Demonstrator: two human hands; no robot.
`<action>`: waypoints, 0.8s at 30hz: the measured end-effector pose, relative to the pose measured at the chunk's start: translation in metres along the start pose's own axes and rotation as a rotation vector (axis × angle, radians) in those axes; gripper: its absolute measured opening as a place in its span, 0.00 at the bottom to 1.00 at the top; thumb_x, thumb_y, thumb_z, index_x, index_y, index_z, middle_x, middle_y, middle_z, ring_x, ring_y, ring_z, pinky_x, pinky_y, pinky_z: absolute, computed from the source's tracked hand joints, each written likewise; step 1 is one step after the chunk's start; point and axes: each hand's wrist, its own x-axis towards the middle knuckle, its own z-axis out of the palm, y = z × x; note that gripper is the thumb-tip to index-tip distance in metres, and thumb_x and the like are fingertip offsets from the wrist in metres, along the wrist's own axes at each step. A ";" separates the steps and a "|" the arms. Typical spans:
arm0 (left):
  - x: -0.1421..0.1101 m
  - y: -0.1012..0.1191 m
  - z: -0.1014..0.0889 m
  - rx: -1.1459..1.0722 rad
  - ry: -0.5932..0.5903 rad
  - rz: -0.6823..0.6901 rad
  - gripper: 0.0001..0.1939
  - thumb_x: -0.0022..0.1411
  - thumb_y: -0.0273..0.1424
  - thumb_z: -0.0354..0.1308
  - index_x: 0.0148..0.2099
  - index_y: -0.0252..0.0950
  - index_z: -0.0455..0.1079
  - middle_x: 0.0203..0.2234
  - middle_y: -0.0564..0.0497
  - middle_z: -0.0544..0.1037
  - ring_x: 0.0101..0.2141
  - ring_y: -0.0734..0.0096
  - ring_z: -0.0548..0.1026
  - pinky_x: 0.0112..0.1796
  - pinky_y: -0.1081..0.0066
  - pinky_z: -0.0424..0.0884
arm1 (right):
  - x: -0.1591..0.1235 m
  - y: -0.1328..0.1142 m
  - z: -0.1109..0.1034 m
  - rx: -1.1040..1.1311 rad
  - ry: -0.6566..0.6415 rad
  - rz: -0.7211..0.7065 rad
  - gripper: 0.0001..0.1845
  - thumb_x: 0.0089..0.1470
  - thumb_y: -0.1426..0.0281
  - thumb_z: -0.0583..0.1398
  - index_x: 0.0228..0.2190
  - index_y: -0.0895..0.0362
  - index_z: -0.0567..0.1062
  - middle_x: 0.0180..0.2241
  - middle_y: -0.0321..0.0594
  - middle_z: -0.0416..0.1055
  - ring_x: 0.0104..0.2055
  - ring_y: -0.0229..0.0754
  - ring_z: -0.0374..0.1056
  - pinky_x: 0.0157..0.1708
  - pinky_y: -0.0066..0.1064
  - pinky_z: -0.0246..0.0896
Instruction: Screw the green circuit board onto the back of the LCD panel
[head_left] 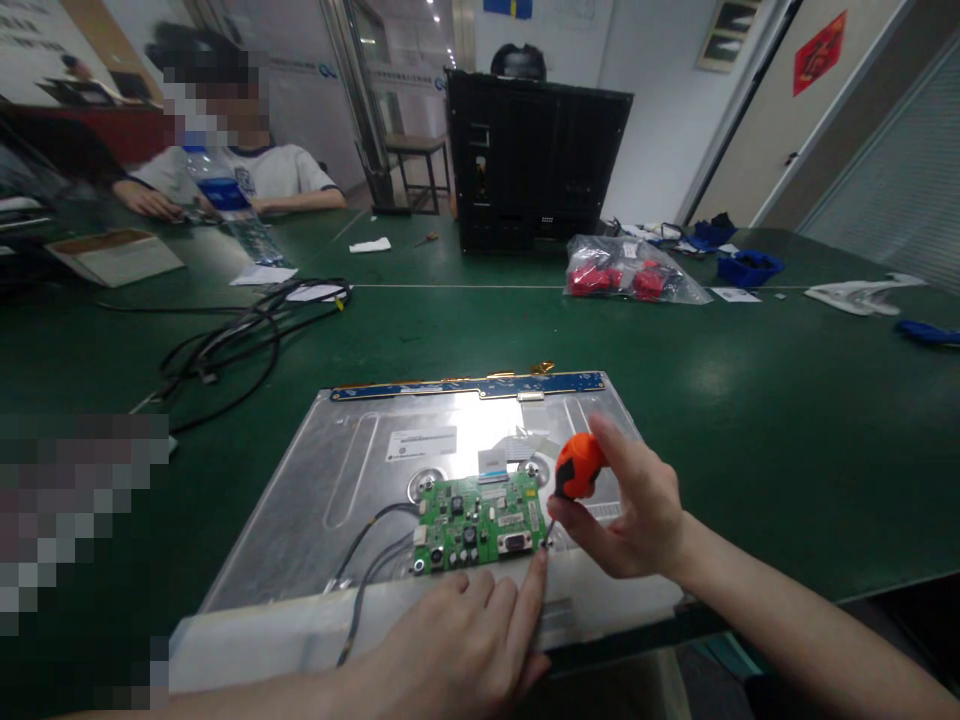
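A short screwdriver with a fat orange and black handle (578,467) is pinched between the thumb and fingers of my right hand (643,500). Its thin shaft points down to the lower right corner of a green circuit board (466,515). My left hand (480,625) rests at the board's near edge, index finger stretched to that same corner; I see nothing held in it. The board lies on the silvery metal back of a display panel (300,520). Black cables (367,530) run from its left side, and a flat ribbon cable (493,464) leaves its top.
A narrow blue circuit strip (465,386) lines the panel's far edge. Coiled black cables (232,330) lie to the left on the green table (420,325). Beyond stand a black monitor (536,165) and a plastic bag of red parts (634,272). A person (289,175) sits across the table.
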 end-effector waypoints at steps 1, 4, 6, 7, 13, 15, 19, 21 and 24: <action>0.000 0.000 0.000 0.002 -0.004 0.004 0.24 0.73 0.32 0.45 0.62 0.17 0.61 0.32 0.41 0.79 0.27 0.62 0.77 0.27 0.66 0.73 | -0.002 0.000 0.001 0.032 0.010 0.024 0.42 0.56 0.76 0.59 0.68 0.57 0.51 0.31 0.36 0.72 0.23 0.38 0.66 0.20 0.29 0.67; 0.001 0.000 -0.001 0.018 -0.018 0.017 0.24 0.71 0.33 0.48 0.61 0.17 0.63 0.32 0.41 0.79 0.27 0.62 0.77 0.26 0.67 0.73 | -0.008 0.001 0.002 0.116 0.025 0.064 0.41 0.54 0.77 0.59 0.66 0.57 0.53 0.34 0.38 0.71 0.24 0.37 0.67 0.21 0.29 0.70; 0.001 0.000 -0.002 0.026 -0.020 0.018 0.25 0.70 0.34 0.51 0.60 0.18 0.64 0.32 0.42 0.79 0.27 0.62 0.77 0.26 0.67 0.73 | -0.009 0.002 0.003 0.142 0.019 0.051 0.40 0.52 0.78 0.58 0.65 0.57 0.55 0.34 0.38 0.69 0.25 0.37 0.68 0.22 0.29 0.71; 0.001 0.000 -0.002 0.030 -0.015 0.016 0.25 0.69 0.34 0.52 0.59 0.18 0.65 0.32 0.42 0.79 0.26 0.62 0.77 0.26 0.67 0.73 | -0.009 0.003 0.003 0.150 0.016 0.044 0.39 0.53 0.78 0.58 0.65 0.57 0.55 0.34 0.37 0.69 0.25 0.37 0.68 0.22 0.29 0.71; 0.002 0.000 -0.003 0.039 -0.006 0.011 0.25 0.68 0.34 0.53 0.58 0.18 0.65 0.30 0.43 0.79 0.26 0.63 0.77 0.25 0.67 0.74 | -0.003 0.003 0.003 0.095 0.000 0.025 0.38 0.58 0.70 0.63 0.66 0.56 0.54 0.35 0.37 0.71 0.24 0.36 0.66 0.20 0.27 0.67; 0.002 -0.001 -0.004 0.036 -0.016 0.014 0.24 0.68 0.34 0.53 0.59 0.18 0.65 0.30 0.44 0.79 0.26 0.63 0.77 0.25 0.68 0.73 | 0.000 0.002 0.003 0.058 0.005 0.026 0.37 0.60 0.68 0.63 0.65 0.55 0.55 0.31 0.34 0.69 0.22 0.35 0.64 0.19 0.27 0.65; 0.003 -0.001 -0.005 0.026 -0.016 0.019 0.25 0.68 0.35 0.54 0.59 0.19 0.66 0.31 0.44 0.80 0.26 0.64 0.77 0.25 0.69 0.73 | 0.001 0.000 0.001 0.022 0.005 0.019 0.35 0.60 0.71 0.61 0.65 0.59 0.56 0.29 0.34 0.69 0.21 0.35 0.63 0.18 0.27 0.64; 0.002 0.000 -0.004 0.022 -0.010 0.020 0.25 0.68 0.35 0.54 0.59 0.18 0.65 0.31 0.43 0.80 0.26 0.63 0.77 0.25 0.68 0.73 | -0.001 -0.001 0.001 0.035 0.001 0.023 0.37 0.59 0.73 0.60 0.66 0.61 0.54 0.28 0.35 0.69 0.21 0.36 0.63 0.17 0.27 0.64; 0.001 0.000 -0.002 0.029 0.004 0.015 0.25 0.69 0.34 0.53 0.59 0.18 0.65 0.31 0.43 0.80 0.26 0.63 0.77 0.25 0.68 0.74 | -0.005 -0.001 0.001 0.099 -0.015 0.063 0.41 0.57 0.76 0.59 0.67 0.62 0.50 0.30 0.37 0.69 0.23 0.38 0.66 0.19 0.29 0.67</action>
